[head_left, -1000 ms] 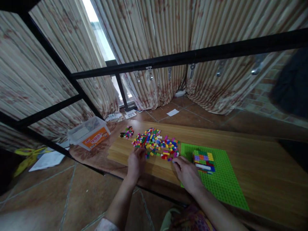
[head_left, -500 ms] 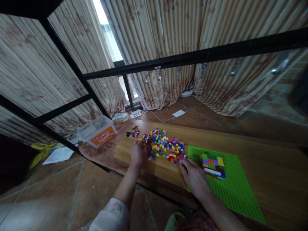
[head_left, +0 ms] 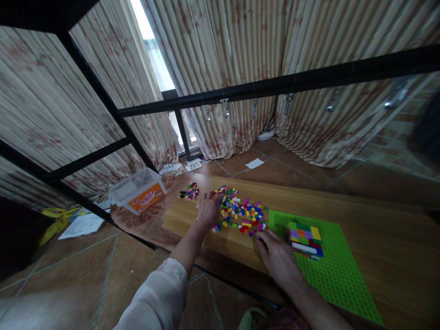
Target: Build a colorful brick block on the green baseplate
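Note:
A heap of small coloured bricks (head_left: 240,213) lies on a wooden board (head_left: 360,215). My left hand (head_left: 209,211) reaches into the heap's left side, knuckles up and fingers curled down among the bricks. My right hand (head_left: 277,255) rests on the board at the heap's near right corner, fingers stretched towards the bricks. Just right of it a green baseplate (head_left: 338,275) carries a multicoloured block of stacked bricks (head_left: 305,238). A small separate cluster of bricks (head_left: 189,190) sits at the board's far left.
A clear plastic box with an orange label (head_left: 140,189) stands on the floor left of the board. Black metal bars (head_left: 275,85) cross in front of striped curtains. Papers (head_left: 82,224) and a yellow object lie on the tiled floor.
My left hand has moved forward and right, from the heap's near left edge into the heap. My right hand stays by the baseplate's corner. The view has shifted slightly.

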The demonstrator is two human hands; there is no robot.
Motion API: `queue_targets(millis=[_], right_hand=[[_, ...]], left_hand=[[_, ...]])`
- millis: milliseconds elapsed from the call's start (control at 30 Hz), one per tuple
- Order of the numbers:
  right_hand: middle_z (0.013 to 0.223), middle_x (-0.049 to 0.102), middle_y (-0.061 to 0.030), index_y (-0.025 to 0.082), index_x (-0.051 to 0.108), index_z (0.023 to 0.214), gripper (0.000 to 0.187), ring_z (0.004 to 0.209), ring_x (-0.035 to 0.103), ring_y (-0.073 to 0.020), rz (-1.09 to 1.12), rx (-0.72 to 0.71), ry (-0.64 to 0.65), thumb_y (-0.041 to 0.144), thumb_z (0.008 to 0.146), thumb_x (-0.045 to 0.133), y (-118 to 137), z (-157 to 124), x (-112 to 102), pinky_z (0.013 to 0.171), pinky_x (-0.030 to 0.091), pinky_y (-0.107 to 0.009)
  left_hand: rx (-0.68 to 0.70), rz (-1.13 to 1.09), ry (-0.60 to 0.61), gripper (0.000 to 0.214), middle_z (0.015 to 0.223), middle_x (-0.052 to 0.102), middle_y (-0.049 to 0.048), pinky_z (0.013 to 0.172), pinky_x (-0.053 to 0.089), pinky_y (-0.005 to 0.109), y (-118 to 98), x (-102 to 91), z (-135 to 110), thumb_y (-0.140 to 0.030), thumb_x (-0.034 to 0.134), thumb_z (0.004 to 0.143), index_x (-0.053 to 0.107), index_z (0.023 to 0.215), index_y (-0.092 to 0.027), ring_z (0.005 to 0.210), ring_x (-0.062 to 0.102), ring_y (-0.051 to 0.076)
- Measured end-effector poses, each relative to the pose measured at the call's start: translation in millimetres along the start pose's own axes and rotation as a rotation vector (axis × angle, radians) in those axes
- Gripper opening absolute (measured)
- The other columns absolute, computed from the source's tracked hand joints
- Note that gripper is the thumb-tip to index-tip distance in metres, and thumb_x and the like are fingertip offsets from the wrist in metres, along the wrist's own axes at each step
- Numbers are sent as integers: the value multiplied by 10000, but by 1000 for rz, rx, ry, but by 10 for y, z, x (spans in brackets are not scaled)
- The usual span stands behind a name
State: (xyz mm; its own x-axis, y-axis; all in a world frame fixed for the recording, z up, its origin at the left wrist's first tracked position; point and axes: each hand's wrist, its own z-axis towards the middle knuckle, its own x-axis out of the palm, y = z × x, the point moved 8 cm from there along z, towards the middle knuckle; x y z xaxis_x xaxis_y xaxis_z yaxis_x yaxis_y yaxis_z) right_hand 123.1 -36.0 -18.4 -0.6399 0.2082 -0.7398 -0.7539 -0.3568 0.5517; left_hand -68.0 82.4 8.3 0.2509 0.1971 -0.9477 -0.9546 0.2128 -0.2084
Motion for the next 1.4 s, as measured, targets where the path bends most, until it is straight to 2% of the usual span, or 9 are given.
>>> queue_targets(millis=[167,267,367,567,767,1000,1233,1300,1400], right_hand=[[926,659,-46,214,627,901,211,862,639,-187,27,7,0,119,892,438,22,3,-21,779,486,-300],[933,659,-46,216,631,879,214,853,640,-185,27,18,1,119,889,441,16,-3,-22,767,484,-298],[925,657,-48,212,632,876,216,833,641,-183,21,25,20,116,888,438,3,-5,-1,751,485,-298],[882,660,-46,213,638,855,227,812,641,-180,26,14,-8,127,884,430,-2,2,-2,734,487,-289],[909,663,-45,214,636,904,224,836,641,-180,35,13,-7,134,883,428,10,7,-12,764,492,-293],[935,658,-49,213,626,915,229,875,635,-184,49,56,39,119,887,418,19,20,-4,786,487,-302],[912,655,-48,210,634,901,222,853,635,-183,104,63,2,125,883,430,9,28,-41,770,491,-299],[930,659,-57,207,640,926,213,869,633,-190,141,67,-37,148,887,439,32,39,-95,777,492,-306],[954,664,-63,204,640,999,195,869,629,-190,268,132,-91,219,891,478,53,69,-171,784,492,-313]], left_hand=[[108,1,84,493,1292,566,41,981,384,417,-196,103,-128,-72,568,732,673,1139,-328,1150,471,272],[140,-2,93,458,1285,574,39,977,382,425,-209,104,-264,-75,540,753,692,1115,-310,1150,470,274],[129,-2,63,439,1246,598,44,964,390,415,-173,48,-289,-72,504,780,695,1107,-294,1122,492,261],[16,64,34,372,1203,617,82,958,397,403,-73,16,61,-161,455,863,656,1162,-252,1097,511,257],[34,85,158,420,1237,598,83,944,411,450,-94,161,375,-106,575,725,689,1086,-287,1137,502,298],[109,109,235,383,1235,599,81,968,391,478,-99,179,478,-106,616,681,699,1019,-267,1161,497,317],[247,125,158,317,1333,529,89,1043,332,494,-183,-75,336,-170,615,750,645,1062,-222,1236,442,304],[298,91,80,320,1336,520,114,1037,359,472,-238,-209,215,-190,602,783,616,1103,-199,1216,468,300],[365,-88,-29,318,1230,580,119,969,449,366,-386,-372,-85,-181,584,816,570,1133,-177,1114,563,242]])
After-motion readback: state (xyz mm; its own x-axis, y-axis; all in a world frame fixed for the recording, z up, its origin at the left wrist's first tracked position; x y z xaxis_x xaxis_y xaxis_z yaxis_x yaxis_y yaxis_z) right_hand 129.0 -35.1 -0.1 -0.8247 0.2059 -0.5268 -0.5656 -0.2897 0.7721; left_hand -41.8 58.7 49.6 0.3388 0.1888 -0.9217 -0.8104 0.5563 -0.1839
